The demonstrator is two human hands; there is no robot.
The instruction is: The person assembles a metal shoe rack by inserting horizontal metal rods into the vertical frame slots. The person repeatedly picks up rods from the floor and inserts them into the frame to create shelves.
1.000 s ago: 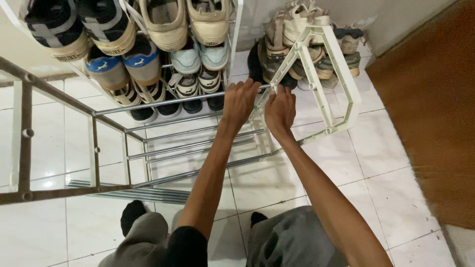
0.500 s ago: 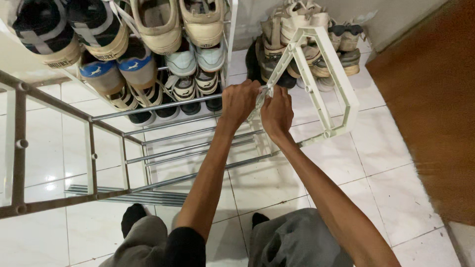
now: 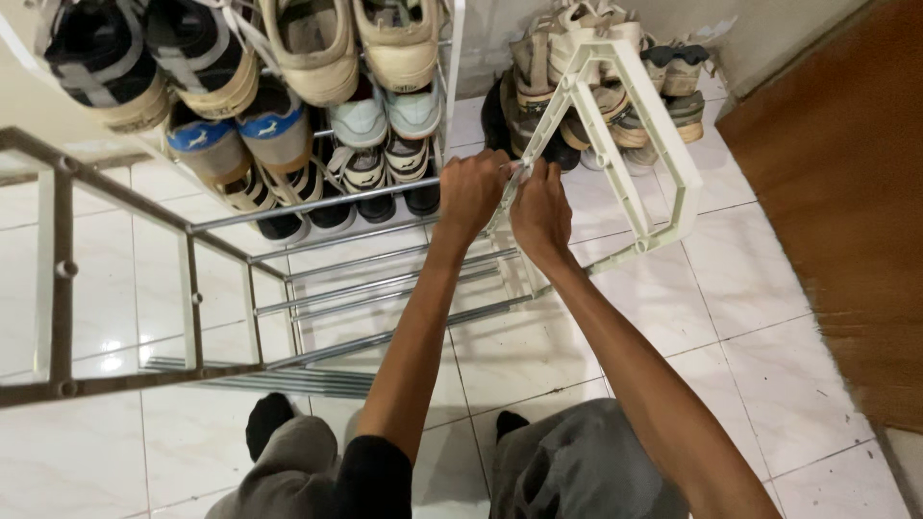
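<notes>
Since 1 s ago: both hands up a touch and closer together, white plastic side frame tipped a bit further toward the shoes; grey rack frame at left shifted w/ head movement.

L to R now. Grey metal rack end far left, upright, well apart from hands. Loaded shoe rack behind it, sneakers packed tight on tiers. Chrome rail running from left toward the hands, more chrome rails below it, bare. Left hand curled shut over the end of the chrome rail, fingers wrapped. Right hand just beside it, touching, fingers pinched on the lower corner of the side frame where rail meets socket; exact grip hidden by knuckles. Side frame tilted, top leaning over the loose shoe pile by the wall.

Risks, as judged: rail end missing the socket and slipping out if frame twists; fingers nipped at the joint; frame top knocking the shoe pile; lower rails dropping out if frame swings wide.

Room: white tiled floor open to right of frame, brown mat edge beyond. Tight at back, wall + shoes. Knees close under arms.
</notes>
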